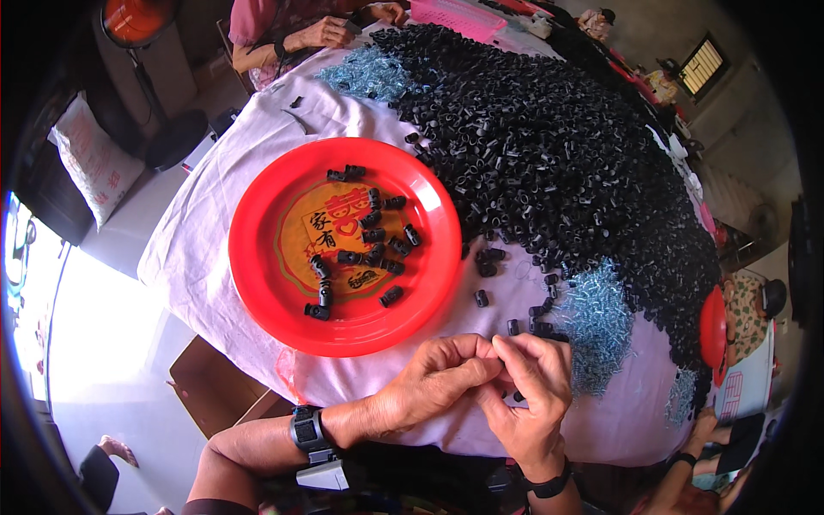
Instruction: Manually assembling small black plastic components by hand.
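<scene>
My left hand (442, 378) and my right hand (532, 390) meet at the table's near edge, fingertips pinched together. A tiny dark bit shows between them; most of what they hold is hidden by the fingers. Just beyond lie several loose black cylindrical plastic pieces (481, 298), resembling cord stoppers. To the left stands a round red plastic plate (257, 292) with a yellow printed middle, and several black cylindrical pieces (390, 296) lie scattered in it. Right of my hands is a pile of small light-blue metallic parts (596, 330), perhaps springs.
A large heap of black plastic parts (549, 146) covers the far and right table. Another bluish pile (365, 73) lies beyond the plate, near a co-worker's hands (326, 33). A pink basket (459, 19) stands at the back. Below the left edge is a cardboard box (215, 386).
</scene>
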Available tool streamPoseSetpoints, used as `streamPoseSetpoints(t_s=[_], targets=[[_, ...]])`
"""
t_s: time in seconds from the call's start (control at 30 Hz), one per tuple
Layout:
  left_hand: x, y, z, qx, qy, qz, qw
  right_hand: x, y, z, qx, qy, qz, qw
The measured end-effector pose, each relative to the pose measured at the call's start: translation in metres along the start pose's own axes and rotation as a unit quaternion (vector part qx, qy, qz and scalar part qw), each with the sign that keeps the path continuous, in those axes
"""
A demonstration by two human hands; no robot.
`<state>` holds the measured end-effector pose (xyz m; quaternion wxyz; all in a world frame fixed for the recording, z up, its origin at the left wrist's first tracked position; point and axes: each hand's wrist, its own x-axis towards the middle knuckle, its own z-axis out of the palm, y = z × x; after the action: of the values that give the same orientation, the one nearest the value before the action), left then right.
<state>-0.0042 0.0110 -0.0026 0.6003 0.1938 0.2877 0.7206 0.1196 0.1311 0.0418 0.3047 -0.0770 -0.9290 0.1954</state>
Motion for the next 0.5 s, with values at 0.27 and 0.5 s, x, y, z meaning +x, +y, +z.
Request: streamPoseSetpoints(t_s=[0.27, 0.5], targets=[[0.001, 0.003, 0.001, 0.014, 0.001, -0.007, 1.0, 0.011, 0.008, -0.007, 0.006, -0.041, -0.029, 0.999], [-0.003, -0.001, 0.005, 0.023, -0.021, -0.074, 0.997, 0.01, 0.022, -0.024, -0.001, -0.075, -0.047, 0.996]])
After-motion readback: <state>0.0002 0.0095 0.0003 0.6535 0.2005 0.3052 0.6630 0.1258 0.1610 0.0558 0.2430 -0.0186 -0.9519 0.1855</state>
